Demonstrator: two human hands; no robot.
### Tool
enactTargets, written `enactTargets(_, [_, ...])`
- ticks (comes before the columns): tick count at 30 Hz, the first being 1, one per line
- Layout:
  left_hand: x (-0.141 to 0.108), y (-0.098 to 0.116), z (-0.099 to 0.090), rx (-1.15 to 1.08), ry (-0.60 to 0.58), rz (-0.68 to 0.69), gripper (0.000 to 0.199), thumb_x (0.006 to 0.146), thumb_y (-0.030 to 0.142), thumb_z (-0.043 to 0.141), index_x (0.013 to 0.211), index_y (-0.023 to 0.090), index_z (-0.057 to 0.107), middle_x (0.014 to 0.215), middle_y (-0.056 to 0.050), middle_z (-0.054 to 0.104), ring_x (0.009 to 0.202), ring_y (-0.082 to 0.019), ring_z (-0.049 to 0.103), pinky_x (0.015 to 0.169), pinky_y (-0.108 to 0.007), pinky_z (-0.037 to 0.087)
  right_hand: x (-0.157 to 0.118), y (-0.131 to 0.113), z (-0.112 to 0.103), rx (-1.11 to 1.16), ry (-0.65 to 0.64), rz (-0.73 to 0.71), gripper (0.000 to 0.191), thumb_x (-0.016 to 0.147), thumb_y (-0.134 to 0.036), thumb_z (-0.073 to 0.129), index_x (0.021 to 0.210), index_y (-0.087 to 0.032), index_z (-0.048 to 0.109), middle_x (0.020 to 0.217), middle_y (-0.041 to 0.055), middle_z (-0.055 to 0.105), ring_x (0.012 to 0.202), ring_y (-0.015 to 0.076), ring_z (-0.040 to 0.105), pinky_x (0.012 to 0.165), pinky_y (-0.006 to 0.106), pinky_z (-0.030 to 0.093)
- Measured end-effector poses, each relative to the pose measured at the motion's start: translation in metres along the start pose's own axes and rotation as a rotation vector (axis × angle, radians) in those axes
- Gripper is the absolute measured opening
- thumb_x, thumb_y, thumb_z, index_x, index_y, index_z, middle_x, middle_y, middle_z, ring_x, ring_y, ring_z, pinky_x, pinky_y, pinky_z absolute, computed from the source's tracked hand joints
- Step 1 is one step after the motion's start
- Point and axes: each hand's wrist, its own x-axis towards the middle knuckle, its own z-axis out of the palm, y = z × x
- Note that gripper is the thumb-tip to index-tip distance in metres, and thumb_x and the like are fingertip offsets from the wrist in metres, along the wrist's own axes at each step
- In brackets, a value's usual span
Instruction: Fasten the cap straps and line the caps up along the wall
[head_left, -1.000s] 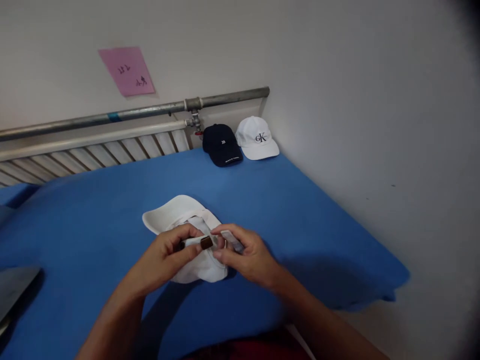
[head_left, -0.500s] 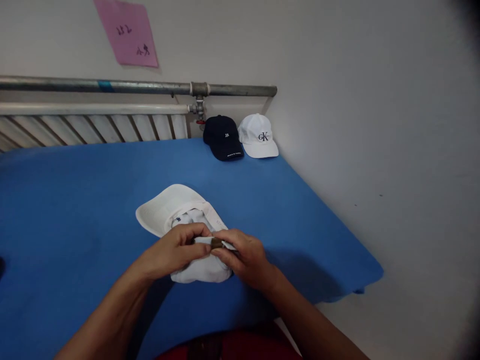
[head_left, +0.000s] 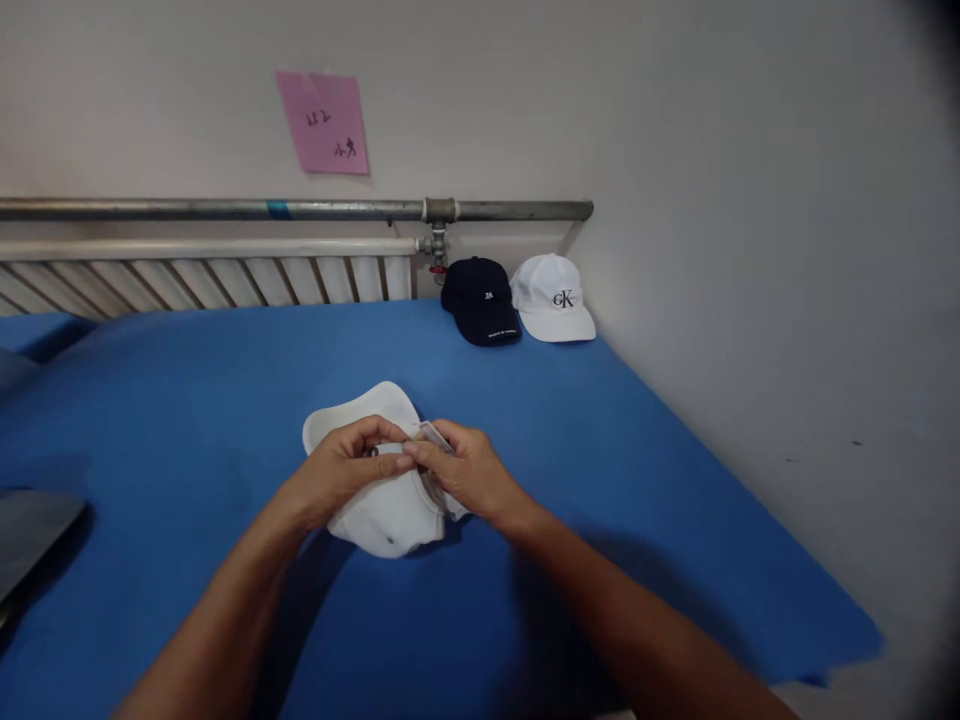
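Note:
A white cap (head_left: 390, 515) rests on the blue-covered table (head_left: 210, 400), its brim pointing up and to the left. My left hand (head_left: 349, 468) pinches the cap's strap from the left, thumb and fingers pressed together. From the right, my right hand (head_left: 466, 468) grips the strap area close to the left fingertips. A small pale tag or strap end (head_left: 435, 436) sticks up beside the right fingers. The fingers hide most of the strap and its buckle.
A black cap (head_left: 481, 302) and a white cap with dark letters (head_left: 553, 298) sit side by side at the back, near a radiator (head_left: 300, 280) and pipe. A dark flat object (head_left: 34, 540) lies at the left edge. The wall borders the right side.
The view has shifted, so the scene appears lower and further right. The cap has turned in my hands, showing more of its outer crown, and my right thumb has moved over the strap.

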Motion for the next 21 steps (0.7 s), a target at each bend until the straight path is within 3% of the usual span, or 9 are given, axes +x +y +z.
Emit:
enactTargets(5, [0.009,-0.017,-0.015,-0.185,0.056,-0.084,0.028,0.06,0.025,0.089,0.079,0.015,0.071,0.067,-0.002,0.073,0.055,-0.013,0.066,0.054,-0.022,0.052,0.012,0.013,0.003,0.251,-0.168,0.188,0.03,0.085,-0.045,0.056,0.072,-0.018,0.055,0.055,-0.0057,0.046,0.043,0.0065,0.036,0.041,0.02,0.027])
enactTargets(8, [0.011,-0.022,-0.019,-0.312,0.046,-0.11,0.028,0.057,0.021,0.09,0.078,0.014,0.072,0.067,-0.003,0.073,0.053,-0.013,0.066,0.051,-0.02,0.052,0.012,0.017,-0.001,0.359,-0.144,0.211,0.023,0.089,-0.036,0.048,0.086,-0.017,0.06,0.066,-0.0018,0.056,0.043,0.0068,0.04,0.037,0.019,0.027])
enactTargets(12, [0.012,-0.023,-0.019,-0.421,0.034,-0.112,0.027,0.057,0.02,0.09,0.077,0.013,0.073,0.071,-0.004,0.075,0.056,-0.014,0.068,0.054,-0.021,0.055,0.005,0.014,-0.008,0.278,-0.073,0.157,0.018,0.09,-0.026,0.044,0.1,-0.019,0.057,0.073,-0.0016,0.061,0.047,0.0079,0.045,0.04,0.019,0.033])
enactTargets(17, [0.014,-0.029,-0.02,-0.491,0.06,-0.12,0.025,0.061,0.018,0.088,0.081,0.014,0.075,0.073,-0.005,0.076,0.06,-0.014,0.07,0.058,-0.021,0.057,-0.007,0.009,-0.011,0.018,-0.089,0.009,0.021,0.095,-0.024,0.041,0.083,-0.02,0.058,0.06,-0.0041,0.052,0.053,0.0092,0.048,0.052,0.021,0.038])
enactTargets(21, [0.017,-0.034,-0.021,-0.535,0.049,-0.119,0.024,0.063,0.018,0.087,0.084,0.015,0.076,0.077,-0.006,0.077,0.063,-0.016,0.072,0.062,-0.024,0.059,-0.008,0.007,-0.012,0.033,-0.065,-0.073,0.02,0.093,-0.026,0.046,0.086,-0.019,0.064,0.063,-0.0039,0.052,0.056,0.0092,0.046,0.054,0.023,0.036])
